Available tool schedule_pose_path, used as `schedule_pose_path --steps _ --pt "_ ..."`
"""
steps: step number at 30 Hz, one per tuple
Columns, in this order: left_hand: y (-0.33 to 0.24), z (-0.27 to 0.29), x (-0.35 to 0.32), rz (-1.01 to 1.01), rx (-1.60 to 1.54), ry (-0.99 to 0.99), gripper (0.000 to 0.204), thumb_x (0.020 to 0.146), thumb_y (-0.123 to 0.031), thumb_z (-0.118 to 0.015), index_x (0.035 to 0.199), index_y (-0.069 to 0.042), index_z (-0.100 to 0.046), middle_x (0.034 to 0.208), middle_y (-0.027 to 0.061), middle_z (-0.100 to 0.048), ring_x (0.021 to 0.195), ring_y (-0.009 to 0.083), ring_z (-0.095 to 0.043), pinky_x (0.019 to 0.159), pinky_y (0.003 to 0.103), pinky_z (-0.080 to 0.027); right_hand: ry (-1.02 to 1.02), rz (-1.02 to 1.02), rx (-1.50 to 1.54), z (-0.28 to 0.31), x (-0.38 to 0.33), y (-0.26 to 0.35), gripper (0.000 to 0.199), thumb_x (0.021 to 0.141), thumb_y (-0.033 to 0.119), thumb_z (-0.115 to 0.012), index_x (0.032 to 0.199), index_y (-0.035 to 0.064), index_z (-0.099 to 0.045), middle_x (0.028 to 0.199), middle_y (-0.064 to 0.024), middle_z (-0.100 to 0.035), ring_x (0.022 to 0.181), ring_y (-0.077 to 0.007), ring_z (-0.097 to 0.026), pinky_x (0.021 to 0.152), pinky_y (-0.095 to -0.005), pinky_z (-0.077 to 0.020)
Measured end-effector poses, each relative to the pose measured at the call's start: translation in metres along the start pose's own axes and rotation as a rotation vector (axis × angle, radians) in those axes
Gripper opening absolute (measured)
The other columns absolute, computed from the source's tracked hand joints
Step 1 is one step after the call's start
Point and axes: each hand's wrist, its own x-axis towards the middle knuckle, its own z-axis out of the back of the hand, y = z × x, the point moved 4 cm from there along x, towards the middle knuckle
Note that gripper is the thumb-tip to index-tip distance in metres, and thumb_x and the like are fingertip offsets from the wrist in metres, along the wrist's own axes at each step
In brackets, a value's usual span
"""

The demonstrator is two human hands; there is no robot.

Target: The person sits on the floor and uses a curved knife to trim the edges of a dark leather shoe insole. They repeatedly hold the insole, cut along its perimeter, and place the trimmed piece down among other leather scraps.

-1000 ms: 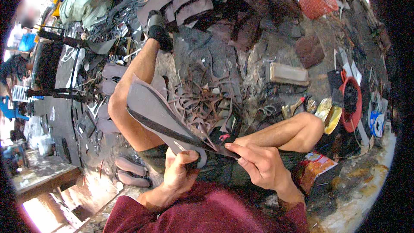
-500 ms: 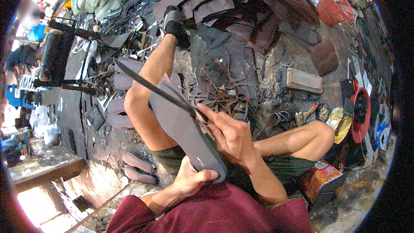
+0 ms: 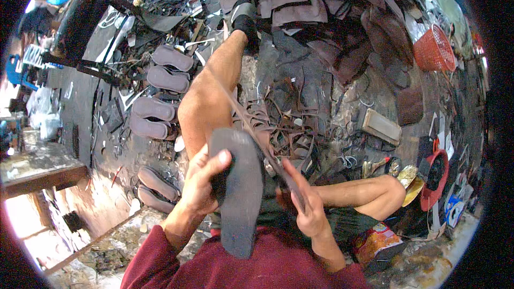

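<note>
Sole (image 3: 238,192) now upright (left fingers (image 3: 206,179) clasping)

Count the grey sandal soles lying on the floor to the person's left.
6: two upper soles, two middle soles, two lower soles. More may hide among the scraps.

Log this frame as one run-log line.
left hand: grips dark sandal sole | right hand: pulls leather strap taut | seated, scraps ahead

A dark grey sandal sole (image 3: 238,192) stands upright, flat face showing.
</note>
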Motion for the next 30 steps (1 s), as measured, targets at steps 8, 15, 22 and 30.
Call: schedule_pose_path --steps 8,15,22,30 --pt "0.0 0.011 0.0 0.056 0.036 -0.032 0.041 0.084 -0.026 -0.067 0.115 -0.001 -0.056 0.097 0.0074 -0.066 0.081 0.0172 -0.064 0.075 0.03 -0.053 -0.131 0.033 -0.445 0.018 -0.095 -0.032 0.038 0.081 0.0 -0.058 0.118 0.0003 -0.065 0.074 -0.0142 -0.06 0.062 -0.0315 -0.058 0.058 -0.0404 -0.0476" --pt "-0.001 0.014 0.006 0.107 0.179 0.069 0.037 0.084 -0.014 -0.067 0.117 -0.001 -0.056 0.101 0.0079 -0.068 0.086 0.0188 -0.064 0.078 0.032 -0.052 0.099 0.069 -0.592 0.049 -0.005 -0.008 0.052 0.076 -0.001 -0.062 0.127 0.0103 -0.062 0.071 -0.0101 -0.055 0.058 -0.0296 -0.055 0.053 -0.0401 -0.0467" --pt "-0.008 0.021 0.005 0.041 0.203 0.1 0.023 0.085 -0.004 -0.066 0.106 0.002 -0.064 0.104 0.0071 -0.065 0.096 0.0172 -0.059 0.087 0.032 -0.047 0.272 0.21 -0.74 0.057 0.057 0.032 0.051 0.078 0.008 -0.067 0.129 0.0167 -0.061 0.07 -0.0046 -0.052 0.055 -0.0244 -0.057 0.05 -0.0374 -0.047" --pt "-0.014 0.015 0.006 0.09 0.286 0.143 0.021 0.085 -0.009 -0.073 0.102 0.003 -0.066 0.098 0.0065 -0.068 0.09 0.0149 -0.062 0.082 0.031 -0.05 0.427 0.212 -0.719 0.05 0.093 0.044 0.06 0.087 0.027 -0.067 0.144 0.0194 -0.05 0.067 -0.0014 -0.05 0.051 -0.0203 -0.057 0.047 -0.0357 -0.051"
